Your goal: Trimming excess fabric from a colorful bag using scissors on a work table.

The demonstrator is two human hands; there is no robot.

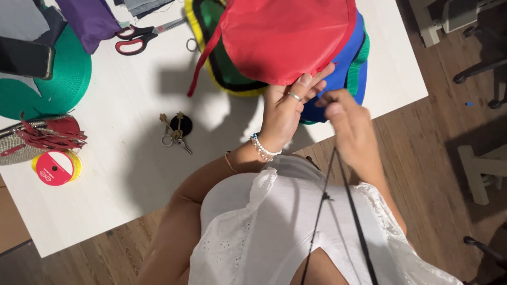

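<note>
My left hand point(288, 108), with a ring and a beaded bracelet, grips the lower edge of a red fabric piece point(285, 37) that lies on top of blue point(348, 63) and green-and-yellow point(211, 21) fabric pieces on the white table point(121, 174). My right hand point(351, 126) is right beside it, fingers pinched at the red and blue fabric edge; what it pinches is too small to tell. A black cord point(338, 211) hangs from around my neck in front of my white top.
Red-handled scissors point(140, 38), a bunch of keys point(177, 132), a red ribbon spool point(55, 168), a woven pouch with red tassels point(39, 138), a roll of green webbing point(58, 79), a dark phone point(25, 57) and purple cloth point(90, 18) lie on the table. Chair legs point(480, 68) stand on the wooden floor to the right.
</note>
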